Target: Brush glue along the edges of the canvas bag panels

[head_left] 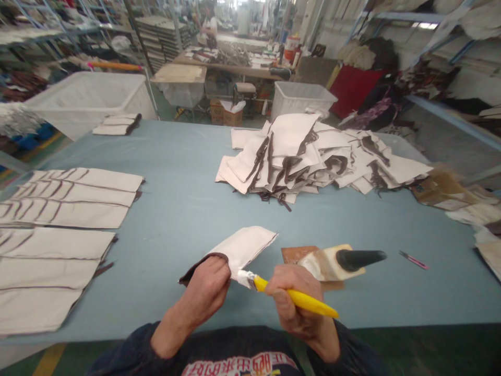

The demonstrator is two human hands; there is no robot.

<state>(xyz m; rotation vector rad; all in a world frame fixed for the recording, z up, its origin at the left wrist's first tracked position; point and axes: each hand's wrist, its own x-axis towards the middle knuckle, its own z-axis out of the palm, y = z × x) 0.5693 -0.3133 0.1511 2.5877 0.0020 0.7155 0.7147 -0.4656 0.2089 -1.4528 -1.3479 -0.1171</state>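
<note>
In front of me, my left hand (207, 287) is closed on a cream fabric pouch (248, 245) with dark brown edging at its open end. The fingers grip the pouch near that brown edge. My right hand (295, 300) is wrapped round the yellow handle of a brush (313, 304). White-coated bristles meet the fabric close to my left fingers. Just beyond my right hand, a stained, yellowish flat piece with a black handle-like part (358, 259) lies over brown card (295, 254). Pink-handled thread snips (415, 259) rest farther right.
A loose heap of cream pouches (289, 141) covers the table's far right. Overlapping rows of pouches (78, 198) lie at left, with a small stack (117, 124) behind. A cardboard box (442, 190) sits at the right edge. White bins (97, 99) stand beyond the blue-grey table (176, 203).
</note>
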